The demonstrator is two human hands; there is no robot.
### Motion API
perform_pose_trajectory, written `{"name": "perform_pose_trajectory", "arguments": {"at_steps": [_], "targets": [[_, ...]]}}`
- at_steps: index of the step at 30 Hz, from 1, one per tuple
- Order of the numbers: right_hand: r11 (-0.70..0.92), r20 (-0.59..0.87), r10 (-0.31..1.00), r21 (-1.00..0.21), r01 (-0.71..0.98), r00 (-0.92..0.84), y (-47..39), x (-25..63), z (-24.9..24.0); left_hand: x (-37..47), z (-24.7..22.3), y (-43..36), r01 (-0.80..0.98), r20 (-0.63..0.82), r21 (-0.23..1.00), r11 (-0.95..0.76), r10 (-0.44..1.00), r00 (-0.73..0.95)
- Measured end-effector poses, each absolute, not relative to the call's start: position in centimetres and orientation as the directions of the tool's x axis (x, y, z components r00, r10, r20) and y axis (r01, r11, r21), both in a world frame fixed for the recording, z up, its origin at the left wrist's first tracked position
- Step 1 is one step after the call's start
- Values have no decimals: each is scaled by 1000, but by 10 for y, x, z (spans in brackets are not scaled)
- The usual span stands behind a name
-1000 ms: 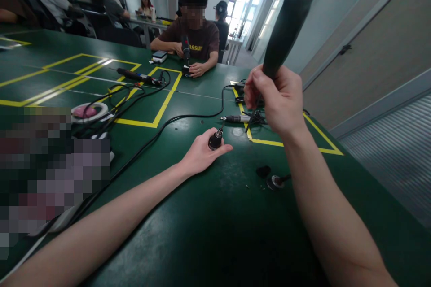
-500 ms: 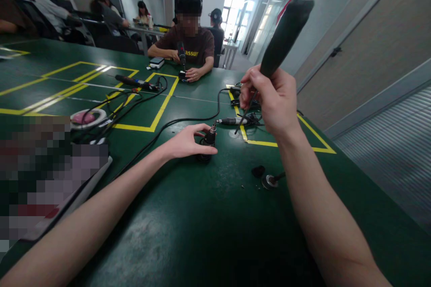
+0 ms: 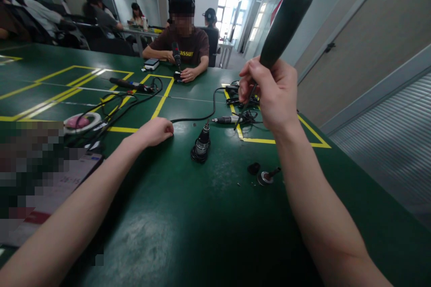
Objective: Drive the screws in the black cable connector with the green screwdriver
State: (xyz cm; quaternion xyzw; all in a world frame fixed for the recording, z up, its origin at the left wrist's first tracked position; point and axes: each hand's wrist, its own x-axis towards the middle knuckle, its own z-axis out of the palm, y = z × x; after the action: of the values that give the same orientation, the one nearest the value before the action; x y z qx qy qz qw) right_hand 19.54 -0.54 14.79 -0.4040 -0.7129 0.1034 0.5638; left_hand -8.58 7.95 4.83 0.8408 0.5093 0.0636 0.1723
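My right hand (image 3: 278, 94) is raised at the right, its fingers wrapped round a tool with a thick dark handle (image 3: 286, 22). A thin dark rod or cord hangs below the fist. My left hand (image 3: 155, 132) is low over the table with its fingers curled. It overlaps a black cable (image 3: 195, 119), and whatever is in its fingers is hidden. Between the hands lies a black tool with a metal chuck (image 3: 204, 136) and a coiled cord. Beyond it is a grey pen-shaped tool (image 3: 227, 119). A round metal piece with a stem (image 3: 265, 178) sits nearer me, beside a small black piece (image 3: 253, 168).
Across the green table (image 3: 188, 215), a person (image 3: 188, 49) holds a black screwdriver-like tool (image 3: 176, 54). To the left lie another corded tool (image 3: 128, 84), a tape roll (image 3: 82, 122) and a partly blurred box or sheet (image 3: 67, 184). Yellow tape marks the tabletop.
My left hand has let go of the chuck tool and moved left, its fingers curling. The tool now rests alone on the table. My right hand still holds its tool up.
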Motion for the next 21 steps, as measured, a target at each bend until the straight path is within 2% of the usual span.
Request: {"name": "perform_pose_trajectory", "arguments": {"at_steps": [5, 8, 11, 14, 15, 17, 19, 21], "targets": [[688, 738, 673, -604, 402, -44, -7, 196, 149, -81, 52, 77, 871, -92, 325, -369, 904, 417], [710, 750, 661, -616, 341, -23, -6, 195, 149, -77, 64, 68, 873, -269, 317, -372, 847, 459], [735, 763, 646, -621, 272, -4, -7, 193, 151, -63, 75, 44, 871, -577, 364, -329, 654, 489], [748, 769, 639, -627, 217, 20, -10, 189, 155, -41, 81, 13, 827, -707, 484, -288, 428, 563], [757, 775, 631, -624, 196, 29, -11, 188, 157, -34, 82, 5, 800, -717, 527, -287, 354, 600], [786, 798, 601, -601, 149, 49, -14, 186, 159, -20, 80, -8, 745, -685, 604, -283, 296, 666], [804, 814, 578, -580, 133, 60, -18, 185, 161, -10, 75, -14, 682, -605, 667, -299, 318, 730], [796, 813, 578, -581, 169, 71, -21, 184, 162, -5, 69, -16, 653, -563, 681, -332, 333, 757]]}}
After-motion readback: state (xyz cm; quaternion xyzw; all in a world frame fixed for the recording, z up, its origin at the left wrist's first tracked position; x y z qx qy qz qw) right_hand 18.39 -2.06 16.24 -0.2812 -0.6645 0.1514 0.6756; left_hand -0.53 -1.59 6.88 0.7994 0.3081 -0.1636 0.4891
